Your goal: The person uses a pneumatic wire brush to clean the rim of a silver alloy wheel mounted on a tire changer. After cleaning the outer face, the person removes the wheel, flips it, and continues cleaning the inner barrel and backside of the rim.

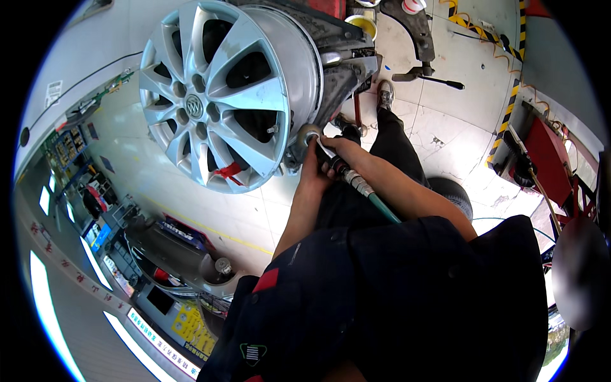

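Observation:
A large silver alloy wheel rim [248,95], without a tyre, stands upright in front of me, at the left of the head view. It is propped against a dark metal stand [347,70]. A red strip [229,170] is on one of its lower spokes. Beside the rim's lower right edge I hold an air sander [308,132] with a round head and a green hose [384,209]. My left hand [311,170] closes round it near the head. My right hand [342,151] grips its body from the other side. Whether the head touches the rim is hidden.
A yellow-rimmed bucket [363,25] stands behind the stand. A black machine arm [417,38] and a dark bar lie on the tiled floor ahead. A black tyre [452,194] is by my right leg. Red equipment [548,153] stands at right; a car bumper [172,254] lies at left.

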Action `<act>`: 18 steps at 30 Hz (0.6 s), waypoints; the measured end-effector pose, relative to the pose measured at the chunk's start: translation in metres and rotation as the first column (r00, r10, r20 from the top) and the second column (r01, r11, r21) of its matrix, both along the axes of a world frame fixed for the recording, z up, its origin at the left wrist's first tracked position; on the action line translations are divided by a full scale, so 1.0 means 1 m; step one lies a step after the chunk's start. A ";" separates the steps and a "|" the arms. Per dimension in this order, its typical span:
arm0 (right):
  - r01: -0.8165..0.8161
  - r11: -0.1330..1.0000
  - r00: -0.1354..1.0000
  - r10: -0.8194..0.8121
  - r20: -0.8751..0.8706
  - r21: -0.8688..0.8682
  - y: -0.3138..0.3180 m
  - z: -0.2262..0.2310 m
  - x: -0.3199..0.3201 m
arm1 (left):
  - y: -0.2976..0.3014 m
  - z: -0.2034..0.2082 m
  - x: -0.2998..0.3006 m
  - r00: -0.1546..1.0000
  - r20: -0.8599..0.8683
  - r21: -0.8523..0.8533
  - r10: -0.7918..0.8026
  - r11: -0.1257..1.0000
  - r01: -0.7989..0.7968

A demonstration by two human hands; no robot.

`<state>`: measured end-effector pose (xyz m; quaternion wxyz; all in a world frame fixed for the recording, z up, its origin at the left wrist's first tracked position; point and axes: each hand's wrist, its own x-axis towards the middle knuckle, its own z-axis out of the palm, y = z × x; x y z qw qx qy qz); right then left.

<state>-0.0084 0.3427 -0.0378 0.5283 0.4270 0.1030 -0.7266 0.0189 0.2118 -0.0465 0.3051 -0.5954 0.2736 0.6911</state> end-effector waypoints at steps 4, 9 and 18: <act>-0.111 0.993 0.993 0.112 -0.030 0.034 -0.018 0.004 0.007 | -0.012 0.007 0.010 1.000 0.023 -0.076 0.019 0.997 -0.017; -0.115 0.993 0.993 0.116 -0.011 0.013 -0.018 0.003 0.006 | -0.017 0.002 0.013 0.997 0.049 -0.022 0.051 0.998 -0.050; -0.183 0.983 0.978 0.185 -0.097 0.026 -0.041 -0.001 0.012 | -0.039 0.002 0.026 0.997 -0.002 -0.067 0.076 0.995 -0.076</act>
